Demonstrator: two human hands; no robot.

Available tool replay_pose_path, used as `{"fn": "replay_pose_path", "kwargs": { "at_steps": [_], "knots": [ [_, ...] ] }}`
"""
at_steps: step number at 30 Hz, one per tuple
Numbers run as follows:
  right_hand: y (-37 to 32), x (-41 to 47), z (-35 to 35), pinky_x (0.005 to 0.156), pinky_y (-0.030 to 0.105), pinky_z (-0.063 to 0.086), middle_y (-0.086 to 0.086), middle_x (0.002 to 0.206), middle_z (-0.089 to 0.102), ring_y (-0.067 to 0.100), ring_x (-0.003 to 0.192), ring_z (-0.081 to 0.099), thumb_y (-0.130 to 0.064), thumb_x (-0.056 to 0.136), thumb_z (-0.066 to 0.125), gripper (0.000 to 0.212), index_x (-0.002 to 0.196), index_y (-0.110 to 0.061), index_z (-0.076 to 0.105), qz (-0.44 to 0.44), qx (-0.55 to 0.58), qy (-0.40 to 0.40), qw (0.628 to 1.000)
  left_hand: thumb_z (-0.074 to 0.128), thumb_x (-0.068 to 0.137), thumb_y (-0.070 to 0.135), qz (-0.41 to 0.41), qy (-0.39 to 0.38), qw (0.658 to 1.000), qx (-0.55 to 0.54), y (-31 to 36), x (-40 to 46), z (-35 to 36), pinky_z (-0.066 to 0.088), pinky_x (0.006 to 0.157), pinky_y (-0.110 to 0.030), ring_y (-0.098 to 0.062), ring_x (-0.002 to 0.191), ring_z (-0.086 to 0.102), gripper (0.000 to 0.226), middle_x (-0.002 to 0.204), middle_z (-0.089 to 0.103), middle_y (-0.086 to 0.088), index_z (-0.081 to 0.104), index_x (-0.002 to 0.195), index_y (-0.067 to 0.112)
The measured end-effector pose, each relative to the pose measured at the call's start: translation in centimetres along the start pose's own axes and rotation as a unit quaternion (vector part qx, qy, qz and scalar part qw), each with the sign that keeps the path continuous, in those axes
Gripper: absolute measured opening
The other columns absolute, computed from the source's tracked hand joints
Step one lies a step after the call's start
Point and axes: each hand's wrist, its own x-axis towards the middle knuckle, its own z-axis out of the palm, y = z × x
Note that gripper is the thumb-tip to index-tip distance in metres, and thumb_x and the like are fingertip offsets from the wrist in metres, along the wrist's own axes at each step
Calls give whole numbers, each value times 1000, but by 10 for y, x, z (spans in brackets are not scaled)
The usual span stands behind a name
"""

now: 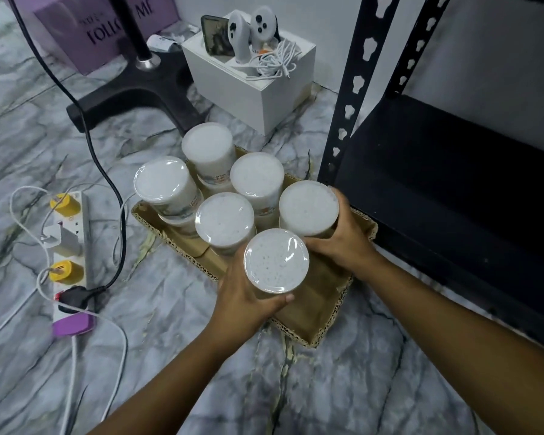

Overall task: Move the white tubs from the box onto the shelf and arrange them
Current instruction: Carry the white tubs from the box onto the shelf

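Tubs are standing in a shallow cardboard box (314,321) on the marble floor (139,356), just beside the black shelf (453,183). We are counting six lids: a back tub (208,145), a left tub (162,178), a middle tub (257,174), a centre tub (224,218), a right tub (308,206) and a near tub (276,260). The back and left ones seem to be sitting on lower tubs, though we cannot tell for sure.

We are gripping the near tub with our left hand (245,301), thumb curling round its front wall and fingers wrapping behind it. Our right hand (343,240) is curling round the right tub, fingertips showing past its far rim. Whether either tub is lifting clear of the box, we cannot tell.

To the left, a power strip (71,246) is lying on the floor with yellow plugs (64,205) in it. Behind the box, a white box (255,80) is holding two controllers (248,32), a phone (215,36) and a coiled cable (274,62). A purple box (91,23) is sitting at the back left.
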Motion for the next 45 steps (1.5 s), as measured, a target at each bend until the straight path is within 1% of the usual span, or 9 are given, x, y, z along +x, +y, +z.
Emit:
{"fn": "replay_pose_path", "kwargs": {
  "at_steps": [4, 9, 15, 20, 23, 27, 33, 40, 45],
  "knots": [
    [0, 3, 1, 103, 27, 36, -7, 138, 39, 6, 128, 38, -23, 60, 90, 99, 136, -32, 27, -17, -8, 14, 1000, 81, 48, 59, -10, 5, 1000, 0, 1, -1, 1, 40, 101, -27, -1, 125, 41, 97, 132, 43, 13, 32, 130, 42],
    [-5, -1, 0, 95, 18, 39, -14, 128, 43, -2, 119, 43, -31, 55, 85, 93, 128, -32, 28, -14, 2, 39, 999, 87, 54, 37, -1, -9, 999, -46, 9, -5, -3, 35, 86, 2, 15, 120, 39, 91, 126, 42, 29, 32, 126, 44],
    [-16, -16, -7, 94, 19, 41, -20, 126, 41, -3, 119, 42, -27, 56, 90, 97, 128, -31, 26, -30, 17, 65, 997, 87, 52, 42, 19, 1, 998, -55, 25, -11, -3, 35, 85, 2, 16, 118, 40, 87, 118, 41, 45, 34, 121, 49],
    [-31, -31, -15, 102, 33, 42, -14, 133, 43, 5, 125, 43, -45, 49, 85, 102, 132, -41, 26, -43, 29, 75, 996, 83, 50, 48, 43, 27, 996, -69, 43, -13, -8, 37, 91, -3, 6, 123, 42, 89, 125, 45, 34, 33, 122, 62],
    [-46, -42, -22, 102, 36, 45, -15, 131, 47, 4, 123, 46, -43, 48, 86, 94, 125, -49, 33, -40, 54, 81, 994, 85, 52, 41, 38, 30, 994, -103, 54, -13, -17, 39, 92, -6, 1, 124, 45, 89, 129, 49, 20, 37, 128, 44],
    [-77, -63, -27, 95, 25, 47, -16, 128, 48, -1, 119, 49, -41, 46, 86, 94, 125, -44, 33, -22, 74, 95, 992, 85, 53, 40, 20, 31, 992, -119, 83, -21, -36, 41, 89, -7, 1, 124, 45, 94, 129, 49, 22, 36, 132, 32],
    [-165, -107, -39, 90, 15, 46, -14, 130, 48, -2, 119, 49, -37, 49, 84, 94, 129, -32, 34, -3, 99, 98, 990, 83, 53, 40, -11, 36, 990, -134, 164, -53, -81, 41, 88, -4, 8, 120, 46, 86, 122, 49, 36, 34, 125, 42],
    [-315, -163, -68, 90, 9, 43, -22, 127, 47, -6, 117, 48, -38, 48, 84, 93, 127, -37, 33, 3, 73, 111, 991, 82, 52, 39, -17, 26, 989, -144, 298, -88, -153, 39, 88, -4, 7, 120, 47, 91, 130, 48, 17, 34, 129, 33],
    [-426, -196, -94, 87, 6, 42, -19, 128, 46, -10, 116, 47, -29, 49, 89, 93, 125, -38, 35, -7, 67, 125, 990, 82, 52, 43, -7, -3, 990, -142, 393, -102, -202, 40, 88, -4, 10, 119, 45, 89, 123, 47, 37, 33, 126, 43]
  ]
}}
